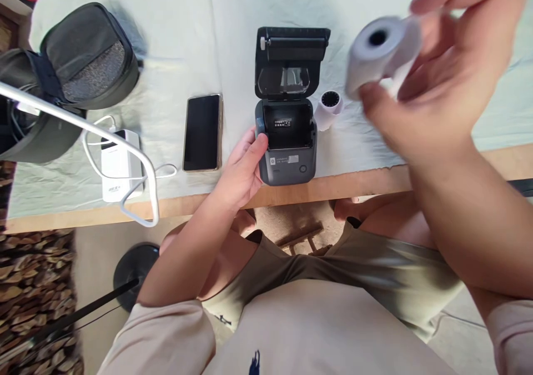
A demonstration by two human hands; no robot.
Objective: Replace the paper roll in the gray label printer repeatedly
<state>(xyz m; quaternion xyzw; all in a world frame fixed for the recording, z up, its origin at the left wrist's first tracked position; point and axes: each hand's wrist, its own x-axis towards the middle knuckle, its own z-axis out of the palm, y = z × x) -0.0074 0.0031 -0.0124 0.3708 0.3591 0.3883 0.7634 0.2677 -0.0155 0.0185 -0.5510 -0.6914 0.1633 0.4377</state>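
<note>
A dark grey label printer stands near the table's front edge, its lid tipped back and its paper bay bare inside. My left hand grips the printer's left side, thumb on the front corner. Up at the right, my right hand holds a white paper roll by its side, with a loose strip of paper hanging toward my fingers. Just right of the printer sits a smaller white roll with a black core, touched by neither hand.
A black phone lies left of the printer. Farther left are a white power bank with a cable, an unzipped dark case and a white bent rod crossing above them. The table's wooden edge runs before me.
</note>
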